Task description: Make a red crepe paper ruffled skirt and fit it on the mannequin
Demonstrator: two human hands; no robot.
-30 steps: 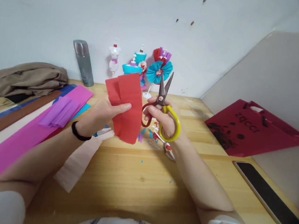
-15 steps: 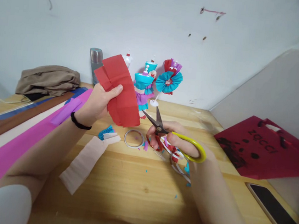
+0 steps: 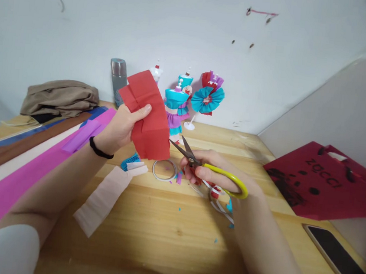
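My left hand (image 3: 121, 126) pinches a folded piece of red crepe paper (image 3: 146, 115) and holds it upright above the wooden table (image 3: 166, 235). My right hand (image 3: 213, 173) grips scissors (image 3: 199, 165) with a yellow and red handle. The blades are slightly apart, and their tips point left at the lower right edge of the red paper. A black band circles my left wrist.
Long pink, white, brown and blue paper strips (image 3: 19, 167) lie at left, a pale pink strip (image 3: 101, 200) in front. A tape ring (image 3: 164, 170), paper scraps, small paper-dressed mannequins (image 3: 176, 106), a flask (image 3: 117, 78), a folded cloth (image 3: 59, 98), a red bag (image 3: 325, 182) and a phone (image 3: 337, 258) are around.
The scissors swung down from upright to point left, then moved closer to the paper's lower edge. My left hand lifted the red paper up and left.
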